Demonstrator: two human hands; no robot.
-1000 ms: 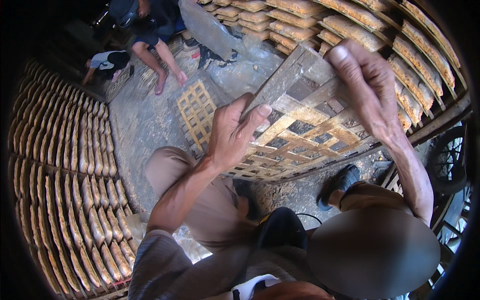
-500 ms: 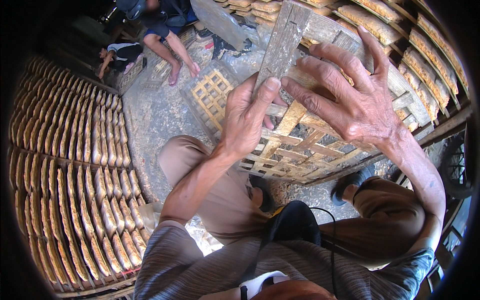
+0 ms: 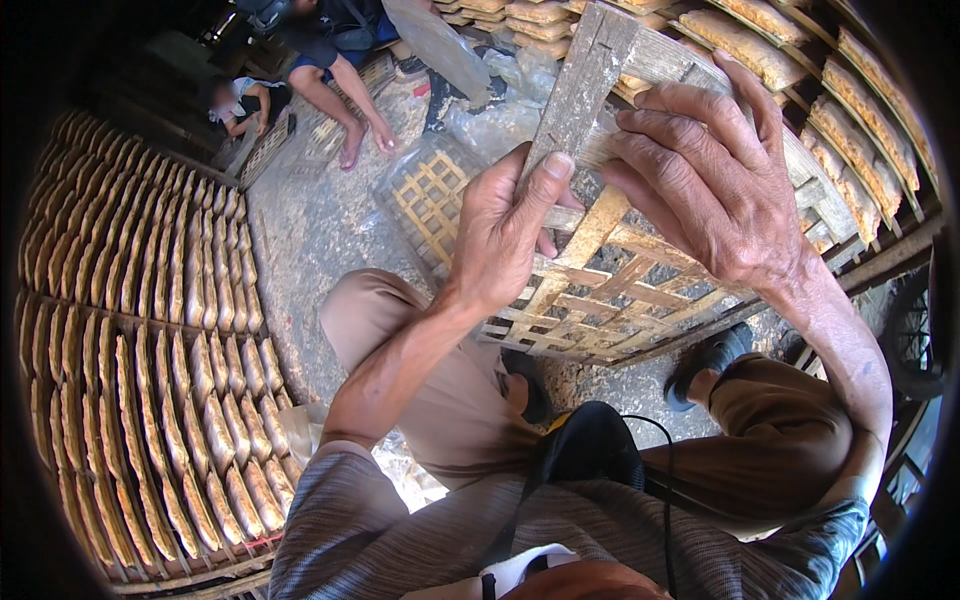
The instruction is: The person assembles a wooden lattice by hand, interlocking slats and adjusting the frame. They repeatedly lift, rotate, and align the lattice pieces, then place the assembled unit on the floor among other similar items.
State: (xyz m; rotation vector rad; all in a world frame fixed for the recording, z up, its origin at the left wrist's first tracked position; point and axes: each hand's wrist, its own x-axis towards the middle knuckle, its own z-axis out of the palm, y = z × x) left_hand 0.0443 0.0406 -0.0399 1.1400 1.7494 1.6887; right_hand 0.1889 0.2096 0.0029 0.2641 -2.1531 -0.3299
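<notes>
Across the grey concrete floor (image 3: 290,270), pale crumbs and grit lie scattered. Along the left side, a slatted rack (image 3: 240,565) carries close rows of orange-brown slabs (image 3: 150,390), and more slabs of the same kind sit on slats at the upper right. Crumpled clear plastic sheeting (image 3: 490,132) lies on the floor ahead, just beyond a second lattice tray (image 3: 428,200), whose slats are yellower. Toward the back sits a co-worker with bare legs (image 3: 345,95) and pink sandals; another person (image 3: 262,103) crouches farther off to the left.

The left hand (image 3: 497,230) is closed around the edge of the wood-framed bamboo tray (image 3: 630,275), its thumb laid along a grey wooden bar (image 3: 580,90) and its fingers passing behind. The right hand (image 3: 715,185) arches over the upper part of the lattice, back upward and fingers bent; its fingertips are partly hidden, so I cannot tell whether they pinch anything.

Raised and tilted, the tray is in front of the person, above the brown trousers (image 3: 430,390) and dark footwear (image 3: 707,365). Its frame is weathered grey, while its crossed tan slats are stained darker in places, with open gaps between them.
</notes>
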